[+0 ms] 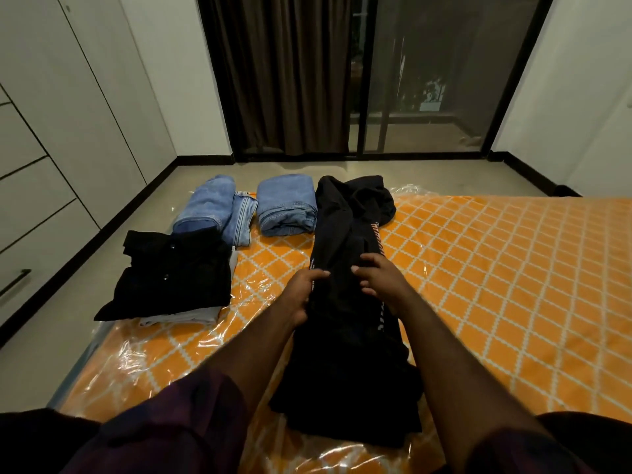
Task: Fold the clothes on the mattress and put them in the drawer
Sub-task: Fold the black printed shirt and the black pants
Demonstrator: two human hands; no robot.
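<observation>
Fingers of my left hand [305, 293] and right hand [379, 281] pinch the black hoodie [345, 302] stretched along the orange mattress [496, 268]; folded jeans [286, 205], more jeans [219, 206] and a black shirt [174, 275] lie left, clear.

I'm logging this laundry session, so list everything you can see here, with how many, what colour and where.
mattress: one, orange with a white diamond pattern, under clear plastic, on the floor
long black garment: one, black with orange lettering, laid lengthwise down the mattress middle
folded jeans: one, light blue, far edge, left of the long black garment
second jeans: one, light blue, far left corner
folded black shirt: one, black, left edge, on top of a pale folded item
wardrobe: one, white, left wall
curtain: one, brown, over the glass door
left hand: one, gripping the garment's left edge
right hand: one, fingers curled on the garment
</observation>
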